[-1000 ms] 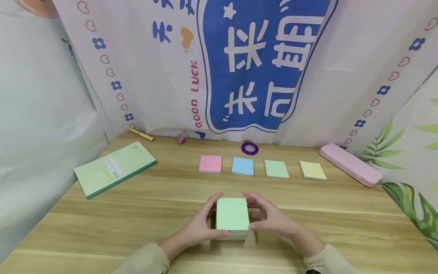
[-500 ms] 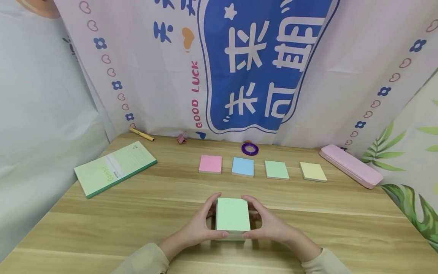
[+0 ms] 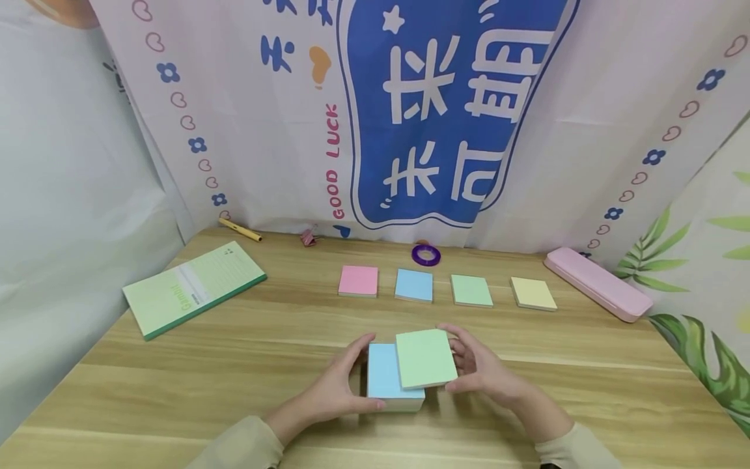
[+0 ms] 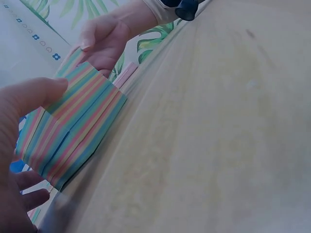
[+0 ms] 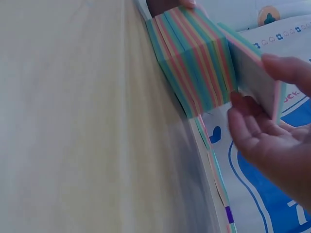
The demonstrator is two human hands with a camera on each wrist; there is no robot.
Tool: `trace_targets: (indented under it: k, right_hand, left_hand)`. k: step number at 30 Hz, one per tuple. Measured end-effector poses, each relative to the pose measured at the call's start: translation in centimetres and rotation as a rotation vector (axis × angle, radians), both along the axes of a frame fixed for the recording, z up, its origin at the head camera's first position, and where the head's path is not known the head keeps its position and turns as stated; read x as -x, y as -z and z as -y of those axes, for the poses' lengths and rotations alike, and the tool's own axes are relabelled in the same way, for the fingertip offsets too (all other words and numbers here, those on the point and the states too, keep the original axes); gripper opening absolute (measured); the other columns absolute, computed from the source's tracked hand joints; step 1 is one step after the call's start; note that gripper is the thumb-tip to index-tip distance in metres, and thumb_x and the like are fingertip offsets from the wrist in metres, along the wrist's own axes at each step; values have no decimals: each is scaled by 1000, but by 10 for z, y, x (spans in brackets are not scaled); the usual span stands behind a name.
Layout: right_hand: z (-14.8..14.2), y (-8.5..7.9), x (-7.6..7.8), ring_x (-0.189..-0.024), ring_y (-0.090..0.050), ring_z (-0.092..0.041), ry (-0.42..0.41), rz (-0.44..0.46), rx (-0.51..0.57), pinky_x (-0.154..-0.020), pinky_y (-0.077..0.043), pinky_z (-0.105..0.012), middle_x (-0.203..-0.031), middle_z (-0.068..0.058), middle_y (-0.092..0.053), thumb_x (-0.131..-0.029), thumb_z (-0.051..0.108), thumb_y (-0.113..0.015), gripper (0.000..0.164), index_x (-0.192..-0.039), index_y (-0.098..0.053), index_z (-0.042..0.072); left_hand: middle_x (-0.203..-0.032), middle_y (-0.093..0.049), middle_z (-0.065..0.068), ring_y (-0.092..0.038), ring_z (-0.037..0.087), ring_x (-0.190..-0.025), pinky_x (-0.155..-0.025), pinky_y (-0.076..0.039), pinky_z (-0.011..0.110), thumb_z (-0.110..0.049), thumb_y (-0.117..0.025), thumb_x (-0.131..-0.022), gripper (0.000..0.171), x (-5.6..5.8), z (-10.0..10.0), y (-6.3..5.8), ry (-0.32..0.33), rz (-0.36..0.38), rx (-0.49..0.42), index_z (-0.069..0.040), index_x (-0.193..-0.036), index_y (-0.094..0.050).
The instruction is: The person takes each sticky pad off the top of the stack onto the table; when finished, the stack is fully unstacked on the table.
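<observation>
A thick stack of sticky notes (image 3: 382,378), blue on top with striped sides, stands on the table in front of me. My left hand (image 3: 338,385) grips its left side, the thumb at the near face and the fingers round the far edge. My right hand (image 3: 483,372) pinches a pad of sticky notes (image 3: 426,359), green on top, by its right edge. This pad is shifted right of the stack and overlaps its blue top in the head view. In the right wrist view, the pad (image 5: 250,73) leans away from the striped stack (image 5: 194,60) at an angle.
Behind the hands lies a row of pads: pink (image 3: 359,281), blue (image 3: 414,285), green (image 3: 471,290) and yellow (image 3: 533,293). Further back are a purple tape roll (image 3: 426,263), a binder clip (image 3: 308,238) and a yellow pen (image 3: 240,230). A notebook (image 3: 196,286) and pink pencil case (image 3: 597,284) flank them.
The right hand, earlier at the side of the full stack, has moved right with the green pad, uncovering the blue top. My left hand has stayed on the stack.
</observation>
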State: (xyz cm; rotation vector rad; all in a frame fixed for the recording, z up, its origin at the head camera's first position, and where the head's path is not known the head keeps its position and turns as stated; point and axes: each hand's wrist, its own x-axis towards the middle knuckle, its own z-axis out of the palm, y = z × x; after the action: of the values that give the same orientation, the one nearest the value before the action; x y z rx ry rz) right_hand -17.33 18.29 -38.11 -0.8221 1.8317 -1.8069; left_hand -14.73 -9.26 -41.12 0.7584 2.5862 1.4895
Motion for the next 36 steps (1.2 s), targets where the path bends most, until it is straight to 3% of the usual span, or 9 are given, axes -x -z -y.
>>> trace_targets:
  k: [4, 9, 12, 14, 16, 19, 29, 36]
  right_hand:
    - [0, -5, 13, -103, -46, -30, -1, 24, 70, -81, -42, -36, -121, -22, -38, -69, -12, -59, 84, -134, -9, 4]
    - [11, -12, 40, -104, -43, -34, 44, 76, 83, -79, -43, -35, -124, -25, -33, -70, -16, -54, 83, -135, -9, 8]
    - [24, -15, 55, -117, -27, -39, 80, 125, 50, -87, -38, -38, -133, -28, -16, -71, -15, -54, 84, -137, -8, 13]
    - [34, -16, 65, -120, -21, -40, 90, 164, 34, -90, -34, -40, -135, -27, -13, -72, -14, -54, 85, -137, -9, 17]
    - [45, -15, 73, -120, -22, -38, 93, 191, 20, -92, -32, -41, -135, -25, -15, -73, -14, -54, 84, -137, -11, 18]
    - [59, -11, 83, -112, -38, -34, 78, 227, 29, -88, -36, -40, -128, -23, -31, -71, -18, -52, 84, -136, -12, 18]
    - [90, 10, 102, -102, -47, -31, 11, 256, -28, -82, -42, -37, -125, -21, -38, -70, -21, -50, 82, -136, -10, 7]
    - [98, 16, 102, -97, -49, -31, -40, 267, -33, -77, -44, -38, -119, -22, -42, -69, -22, -50, 82, -135, -10, 7]
  left_hand:
    - [-132, -34, 4, -29, 25, -117, -96, -1, 51, -50, -72, -60, 98, 0, 1, 1, -16, -51, 76, -11, -135, -23]
    - [-131, -36, 5, -33, 23, -117, -95, 4, 50, -47, -72, -61, 97, -1, 1, 3, 1, -50, 58, -10, -135, -23]
    - [-129, -39, 4, -35, 22, -116, -95, 4, 50, -47, -73, -61, 96, 0, 0, 3, 5, -59, 46, -9, -134, -24]
    - [-127, -40, 3, -36, 21, -115, -95, 3, 50, -46, -73, -60, 96, 0, 0, 3, 4, -67, 43, -8, -134, -25]
    - [-124, -43, 1, -38, 21, -114, -95, 2, 51, -46, -73, -60, 95, 1, 0, 3, 1, -79, 41, -8, -133, -26]
    - [-121, -46, 0, -40, 20, -112, -95, 1, 52, -45, -74, -60, 93, 1, 0, 3, -2, -87, 43, -9, -132, -28]
    - [-126, -41, 2, -36, 22, -115, -95, 2, 53, -45, -73, -61, 93, 2, -1, 4, 11, -73, 50, -11, -133, -27]
    - [-128, -41, 5, -36, 22, -115, -95, 2, 53, -43, -74, -60, 93, 2, -1, 4, 6, -97, 44, -8, -132, -28]
